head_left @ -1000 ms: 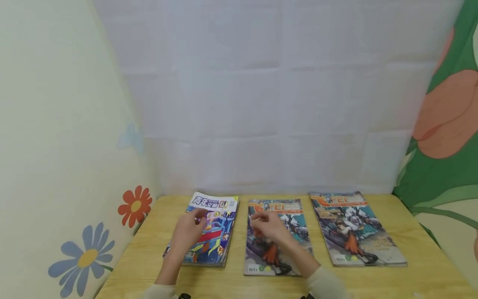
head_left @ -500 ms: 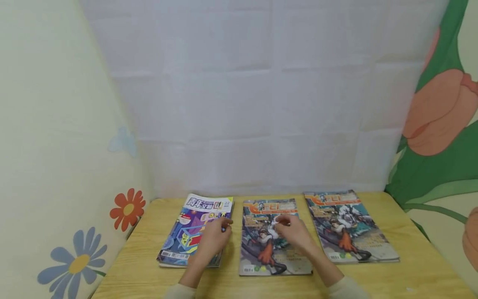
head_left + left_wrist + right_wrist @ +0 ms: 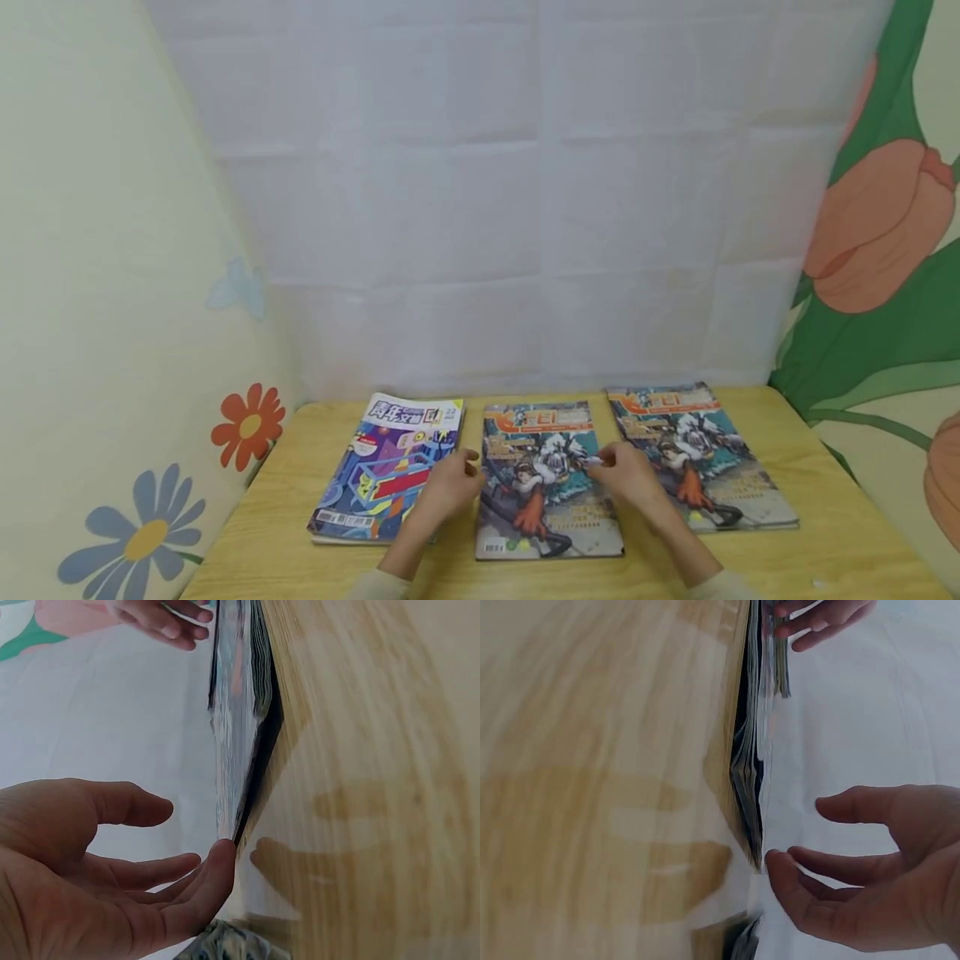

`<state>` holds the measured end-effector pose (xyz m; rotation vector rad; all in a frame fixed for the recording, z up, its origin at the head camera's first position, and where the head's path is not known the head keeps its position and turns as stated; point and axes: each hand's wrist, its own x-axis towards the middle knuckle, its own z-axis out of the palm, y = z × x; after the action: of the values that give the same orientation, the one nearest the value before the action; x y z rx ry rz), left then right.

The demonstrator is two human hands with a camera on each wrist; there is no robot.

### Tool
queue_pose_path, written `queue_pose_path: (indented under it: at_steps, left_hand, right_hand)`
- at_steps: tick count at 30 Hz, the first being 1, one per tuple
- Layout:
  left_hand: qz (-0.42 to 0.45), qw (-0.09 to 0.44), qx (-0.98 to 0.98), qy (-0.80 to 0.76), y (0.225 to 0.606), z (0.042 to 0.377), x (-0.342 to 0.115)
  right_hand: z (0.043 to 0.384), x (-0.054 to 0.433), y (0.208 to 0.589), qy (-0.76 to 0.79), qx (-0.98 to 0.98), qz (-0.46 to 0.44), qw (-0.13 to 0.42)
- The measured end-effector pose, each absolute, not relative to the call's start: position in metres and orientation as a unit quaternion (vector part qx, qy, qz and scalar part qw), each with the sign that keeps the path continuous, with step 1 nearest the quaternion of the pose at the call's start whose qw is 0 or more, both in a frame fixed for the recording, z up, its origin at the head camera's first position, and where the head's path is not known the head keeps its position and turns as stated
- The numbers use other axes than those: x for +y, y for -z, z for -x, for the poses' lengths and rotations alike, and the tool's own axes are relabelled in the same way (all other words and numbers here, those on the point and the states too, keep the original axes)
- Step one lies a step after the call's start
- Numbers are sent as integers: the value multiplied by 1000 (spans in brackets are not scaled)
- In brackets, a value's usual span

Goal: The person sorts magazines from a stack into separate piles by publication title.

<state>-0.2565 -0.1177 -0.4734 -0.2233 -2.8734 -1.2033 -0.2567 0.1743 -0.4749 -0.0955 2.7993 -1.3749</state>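
Note:
A magazine with an orange title and a figure in red lies flat in the middle of the table. At its left edge is my left hand, fingers loosely bent and nothing held. In the left wrist view, one fingertip of the left hand meets the end of the magazine; whether it presses is unclear. Near the right edge of the same magazine is my right hand. The right wrist view shows the thumb of the right hand apart from its fingers, which are close to the magazine's corner.
On the left lies a stack of magazines with a purple-and-blue cover. A matching orange-titled magazine lies to the right. Behind the wooden table hangs a white cloth, between painted walls.
Both hands have moved right relative to the magazines. My left hand has left the purple-covered stack for the middle magazine's left edge; my right hand has shifted to its right edge.

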Motion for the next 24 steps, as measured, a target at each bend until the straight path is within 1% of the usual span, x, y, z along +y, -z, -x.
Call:
queue_pose_path:
  at_steps: [2,5,9,14,20,22,24]
  left_hand:
    - [59,-8,-914,402,474,256,-116]
    - [28,-47,-894,445,475,255,-115]
    - [-3,-87,-859,505,476,253,-114]
    - [-17,-100,-816,569,478,253,-114]
    - [-37,-93,-761,641,482,255,-115]
    - [-31,-108,-745,658,484,257,-116]
    - [-14,-133,-734,666,488,258,-118]
  right_hand:
    - [256,178,478,430,902,33,14]
    - [256,180,481,416,908,37,29]
    - [256,179,481,422,904,27,65]
    - [259,180,481,477,873,-14,105]
    - [261,184,484,511,850,-47,122]
    - [261,185,483,516,846,-50,124]
    - [261,185,483,519,844,-54,124]
